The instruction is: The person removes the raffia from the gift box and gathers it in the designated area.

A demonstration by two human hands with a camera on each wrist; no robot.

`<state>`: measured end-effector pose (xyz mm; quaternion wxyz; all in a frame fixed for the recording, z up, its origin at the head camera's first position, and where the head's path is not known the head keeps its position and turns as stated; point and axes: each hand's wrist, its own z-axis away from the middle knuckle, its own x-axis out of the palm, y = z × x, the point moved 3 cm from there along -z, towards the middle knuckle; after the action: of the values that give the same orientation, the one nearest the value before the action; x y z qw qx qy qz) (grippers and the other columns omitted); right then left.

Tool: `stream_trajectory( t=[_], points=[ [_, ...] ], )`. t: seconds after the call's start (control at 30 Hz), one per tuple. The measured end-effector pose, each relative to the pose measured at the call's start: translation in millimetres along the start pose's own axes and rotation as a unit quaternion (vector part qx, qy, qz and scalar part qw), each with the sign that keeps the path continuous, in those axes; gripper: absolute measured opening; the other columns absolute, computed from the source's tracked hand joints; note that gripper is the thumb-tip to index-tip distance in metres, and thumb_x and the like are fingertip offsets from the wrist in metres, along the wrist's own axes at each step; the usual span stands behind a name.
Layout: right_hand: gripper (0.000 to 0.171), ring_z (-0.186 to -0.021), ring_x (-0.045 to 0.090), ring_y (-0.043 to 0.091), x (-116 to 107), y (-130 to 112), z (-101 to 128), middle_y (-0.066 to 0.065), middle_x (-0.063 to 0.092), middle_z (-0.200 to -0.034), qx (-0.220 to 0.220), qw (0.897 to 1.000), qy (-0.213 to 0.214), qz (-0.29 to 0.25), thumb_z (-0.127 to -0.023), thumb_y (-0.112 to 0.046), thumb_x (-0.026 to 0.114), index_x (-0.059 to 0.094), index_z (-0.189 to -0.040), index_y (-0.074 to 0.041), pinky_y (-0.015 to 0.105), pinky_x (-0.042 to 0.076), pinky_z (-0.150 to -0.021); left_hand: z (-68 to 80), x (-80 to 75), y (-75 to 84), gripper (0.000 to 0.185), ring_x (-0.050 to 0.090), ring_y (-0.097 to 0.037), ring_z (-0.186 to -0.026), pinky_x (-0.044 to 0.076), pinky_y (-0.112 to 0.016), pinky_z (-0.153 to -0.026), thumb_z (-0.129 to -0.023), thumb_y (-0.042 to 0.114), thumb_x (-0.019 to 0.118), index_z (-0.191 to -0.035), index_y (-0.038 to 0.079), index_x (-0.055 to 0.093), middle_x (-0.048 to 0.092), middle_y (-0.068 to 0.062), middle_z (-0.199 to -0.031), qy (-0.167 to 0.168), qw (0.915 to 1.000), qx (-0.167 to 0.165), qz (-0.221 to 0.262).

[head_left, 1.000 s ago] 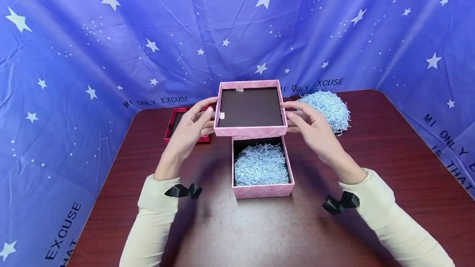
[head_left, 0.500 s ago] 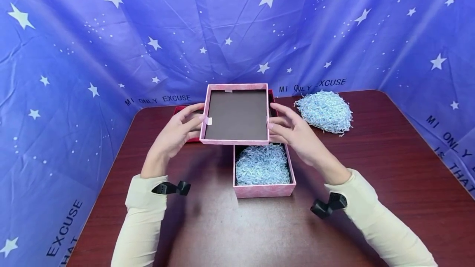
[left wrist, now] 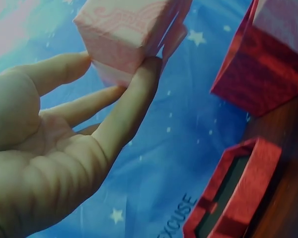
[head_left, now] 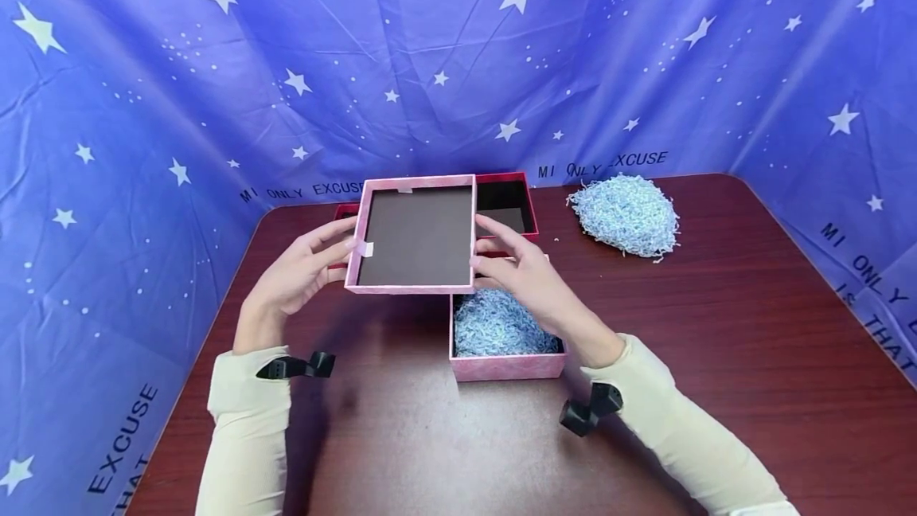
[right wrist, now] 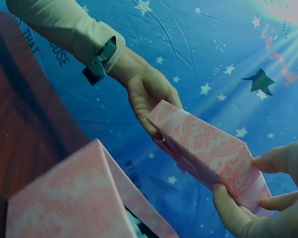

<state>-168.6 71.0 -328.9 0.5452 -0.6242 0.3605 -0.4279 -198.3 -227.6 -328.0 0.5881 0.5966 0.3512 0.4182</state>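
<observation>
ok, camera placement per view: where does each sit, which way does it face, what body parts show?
Head: above, looking forward and down at the table; both forearms, left hand and right hand hold the pink lid over the pink box.
Left wrist: under the left hand, looking up past its fingers to the lid's corner and red boxes.
Right wrist: low, looking up and across at the lid; both hands show.
Shared: all three show the lid.

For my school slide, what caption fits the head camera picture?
Two hands, left hand and right hand, hold a pink lid above the table.
</observation>
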Motion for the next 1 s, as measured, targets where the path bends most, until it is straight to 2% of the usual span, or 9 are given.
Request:
stream_trajectory(
  t=[0.13, 0.4, 0.6, 0.73, 1.0],
  points=[
    [0.065, -0.094, 0.063, 0.014, 14.8, 7.5, -2.4, 0.020, 0.049, -0.123, 0.008, 1.000, -0.006, -0.005, -0.091, -0.001, 0.059, 0.032, -0.149, -0.015, 0.038, 0.055, -0.089, 7.5, -14.9, -6.0, 0.051, 0.067, -0.013, -0.101, 0.058, -0.031, -0.080, -0.100, 0.005, 0.045, -0.147, -0.002, 0.028, 0.066, -0.002, -0.114, -0.011, 0.9999, 0.002, 0.007],
    [0.070, -0.088, 0.064, 0.010, 44.5, 24.6, -5.7, 0.018, 0.049, -0.124, 0.031, 0.999, -0.008, -0.006, -0.090, 0.002, 0.060, 0.030, -0.150, -0.017, 0.036, 0.055, -0.091, 26.4, -40.6, -18.6, 0.045, 0.067, -0.015, -0.102, 0.058, -0.032, -0.082, -0.101, 0.000, 0.039, -0.145, 0.003, 0.034, 0.066, -0.003, -0.118, -0.041, 0.9990, 0.007, 0.017],
    [0.074, -0.097, 0.063, 0.014, 65.2, 35.9, -7.0, 0.016, 0.046, -0.126, 0.040, 0.999, -0.021, 0.012, -0.089, 0.001, 0.061, 0.027, -0.151, -0.018, 0.034, 0.054, -0.092, 41.8, -57.6, -28.9, 0.044, 0.067, -0.016, -0.103, 0.058, -0.033, -0.083, -0.101, -0.004, 0.035, -0.144, 0.005, 0.037, 0.065, -0.003, -0.119, -0.056, 0.9979, 0.004, 0.031],
    [0.076, -0.101, 0.064, 0.019, 78.2, 41.1, -6.7, 0.016, 0.045, -0.128, 0.040, 0.998, -0.031, 0.027, -0.089, -0.001, 0.061, 0.023, -0.152, -0.017, 0.033, 0.053, -0.093, 51.9, -67.9, -34.8, 0.044, 0.068, -0.017, -0.102, 0.058, -0.033, -0.083, -0.101, -0.005, 0.033, -0.142, 0.007, 0.040, 0.067, -0.005, -0.117, -0.063, 0.9970, 0.001, 0.045],
    [0.076, -0.095, 0.064, 0.016, 102.5, 51.3, -6.2, 0.015, 0.042, -0.132, 0.055, 0.998, -0.034, 0.022, -0.088, -0.001, 0.061, 0.023, -0.152, -0.017, 0.029, 0.052, -0.090, 71.1, -84.5, -47.0, 0.045, 0.067, -0.019, -0.103, 0.057, -0.035, -0.085, -0.101, -0.007, 0.030, -0.141, 0.009, 0.042, 0.067, -0.007, -0.118, -0.071, 0.9945, -0.008, 0.076]
  ],
)
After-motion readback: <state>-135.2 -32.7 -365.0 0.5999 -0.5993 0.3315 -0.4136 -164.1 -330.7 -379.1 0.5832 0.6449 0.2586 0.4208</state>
